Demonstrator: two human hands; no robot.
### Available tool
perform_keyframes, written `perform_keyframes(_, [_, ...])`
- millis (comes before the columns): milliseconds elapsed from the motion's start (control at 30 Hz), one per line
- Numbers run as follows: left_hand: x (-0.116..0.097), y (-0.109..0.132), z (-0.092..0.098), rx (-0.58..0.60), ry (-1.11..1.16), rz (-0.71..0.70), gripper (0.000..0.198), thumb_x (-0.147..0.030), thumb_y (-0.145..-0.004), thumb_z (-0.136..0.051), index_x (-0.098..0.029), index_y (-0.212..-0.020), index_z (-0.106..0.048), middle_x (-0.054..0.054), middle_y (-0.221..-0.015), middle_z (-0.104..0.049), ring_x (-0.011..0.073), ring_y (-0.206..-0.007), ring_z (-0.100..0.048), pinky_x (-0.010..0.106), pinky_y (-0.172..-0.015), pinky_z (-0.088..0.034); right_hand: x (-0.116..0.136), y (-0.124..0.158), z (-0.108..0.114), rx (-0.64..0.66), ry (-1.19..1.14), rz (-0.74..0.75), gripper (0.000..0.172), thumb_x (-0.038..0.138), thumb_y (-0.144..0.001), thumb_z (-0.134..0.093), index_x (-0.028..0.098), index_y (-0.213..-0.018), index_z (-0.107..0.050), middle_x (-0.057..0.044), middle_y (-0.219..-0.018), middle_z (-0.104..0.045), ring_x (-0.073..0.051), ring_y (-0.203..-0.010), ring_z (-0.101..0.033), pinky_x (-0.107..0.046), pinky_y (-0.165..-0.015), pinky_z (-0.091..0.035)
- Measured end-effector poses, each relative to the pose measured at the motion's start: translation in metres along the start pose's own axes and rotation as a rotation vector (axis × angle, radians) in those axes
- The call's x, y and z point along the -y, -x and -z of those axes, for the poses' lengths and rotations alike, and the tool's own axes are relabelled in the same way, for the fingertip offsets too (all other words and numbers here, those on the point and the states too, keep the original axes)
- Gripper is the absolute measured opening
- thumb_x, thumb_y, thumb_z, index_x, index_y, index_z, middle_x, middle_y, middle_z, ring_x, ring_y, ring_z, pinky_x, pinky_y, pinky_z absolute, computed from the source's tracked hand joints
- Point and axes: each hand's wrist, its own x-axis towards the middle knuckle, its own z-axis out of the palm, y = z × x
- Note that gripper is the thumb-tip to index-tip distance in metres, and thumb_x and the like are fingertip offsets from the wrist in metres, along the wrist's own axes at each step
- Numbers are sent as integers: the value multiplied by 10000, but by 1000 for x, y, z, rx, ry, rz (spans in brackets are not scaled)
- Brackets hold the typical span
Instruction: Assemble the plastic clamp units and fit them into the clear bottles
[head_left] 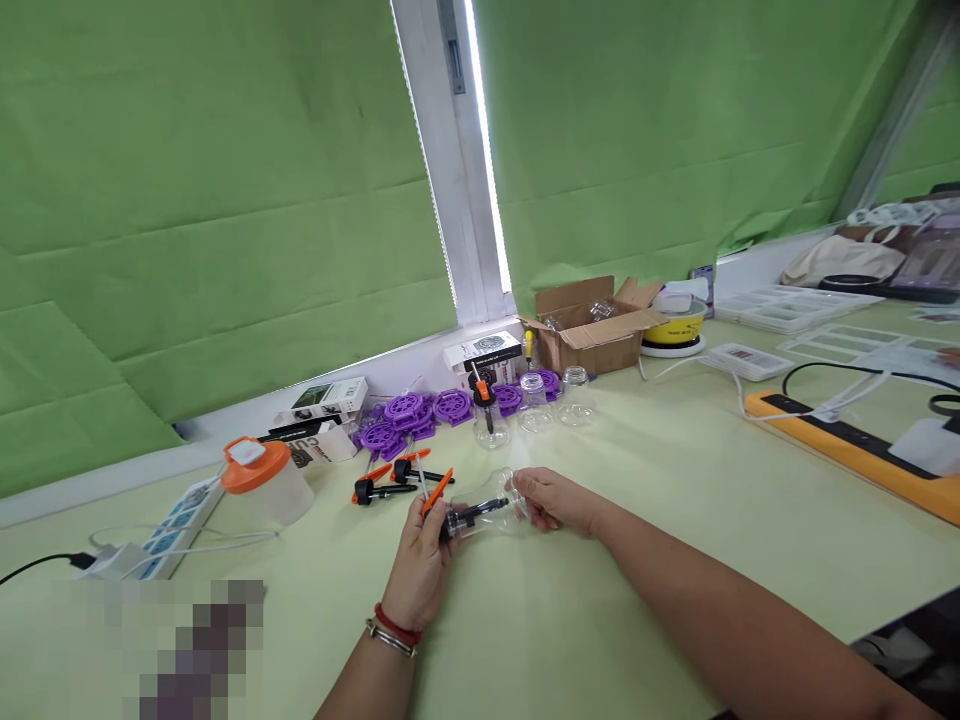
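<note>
A small clear plastic bottle (491,510) lies sideways between my hands, just above the pale green table. My right hand (551,498) is closed around its base. My left hand (421,560) grips the black and orange pump sprayer head (442,505) at the bottle's neck, its tube reaching inside the bottle. Two more sprayer heads (390,478) lie on the table just beyond my left hand. Farther back stand three clear bottles (534,403), one with a sprayer head fitted, in front of several purple round parts (409,418).
A clear jar with an orange lid (262,480) and a white power strip (169,530) sit at the left. An open cardboard box (592,330), small white boxes (330,400), a yellow bowl (675,325), an orange power strip (847,440) and white trays (787,310) line the back and right.
</note>
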Motion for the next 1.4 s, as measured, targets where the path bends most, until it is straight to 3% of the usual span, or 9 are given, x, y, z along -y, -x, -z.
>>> perform_keyframes(100, [1, -2, 1, -10, 21, 2, 276, -425, -793, -624, -222, -956, -533, 51, -982, -646, 164, -874, -616, 258, -687, -487, 0, 1, -1, -2, 21, 29, 648, 726, -810, -349, 138, -963, -573, 15, -542, -537, -69, -380, -399, -193, -355, -288])
perform_keyframes(200, [3, -4, 2, -22, 52, -7, 255, -418, -798, -621, -218, -935, -541, 70, -973, -644, 173, -886, -610, 289, -728, -500, 3, 5, -2, 10, -49, 96, 594, 622, -766, -568, 174, -1155, -539, -56, -913, -607, -85, -577, -520, -209, -476, -422])
perform_keyframes(333, [3, -4, 3, -23, 50, -19, 285, -437, -795, -617, -223, -969, -550, 77, -989, -642, 185, -912, -603, 314, -754, -505, 3, 8, -1, 61, -176, 142, 891, 411, -659, -773, 279, -1401, -297, -98, -1286, -434, -118, -829, -542, -253, -665, -479])
perform_keyframes(433, [3, -3, 2, -37, 22, -15, 356, -476, -792, -602, -220, -1034, -551, 78, -991, -645, 189, -916, -602, 305, -736, -505, 0, 7, 3, 92, -196, 194, 884, 351, -658, -786, 295, -1403, -313, -93, -1338, -396, -125, -915, -524, -285, -796, -450])
perform_keyframes(667, [0, -1, -1, -20, 10, -6, 349, -462, -784, -614, -202, -1009, -552, 65, -960, -640, 174, -846, -610, 270, -658, -484, 7, 8, 5, 68, -171, 165, 735, 410, -676, -757, 242, -1319, -442, -44, -1084, -528, -83, -718, -533, -207, -584, -415])
perform_keyframes(933, [0, -1, -3, -26, -12, 34, 326, -484, -788, -594, -209, -952, -535, 48, -933, -655, 139, -771, -595, 232, -606, -447, 5, 2, -1, 39, -79, 27, 503, 631, -754, -560, 158, -921, -515, 5, -674, -599, -54, -377, -468, -158, -309, -273])
perform_keyframes(1167, [1, -1, -4, -40, 30, 62, 312, -482, -764, -621, -210, -895, -541, 34, -868, -624, 155, -767, -600, 258, -613, -469, -1, -1, -4, 13, 5, -23, 636, 745, -797, -334, 144, -848, -534, 11, -528, -546, -69, -337, -428, -173, -293, -270])
perform_keyframes(1300, [1, -4, -2, -76, 20, 43, 331, -498, -746, -632, -211, -890, -550, 35, -859, -617, 169, -790, -610, 283, -653, -488, 5, 5, -3, -6, 0, 108, 577, 660, -803, -473, 174, -1103, -555, -82, -973, -610, -79, -582, -536, -196, -468, -431])
perform_keyframes(1400, [1, -6, 0, -95, 34, 15, 332, -495, -748, -632, -208, -890, -547, 41, -864, -617, 183, -837, -611, 304, -700, -496, 7, 10, -1, 48, -61, 203, 785, 456, -697, -734, 327, -1366, -345, -97, -1358, -361, -107, -832, -552, -251, -678, -496])
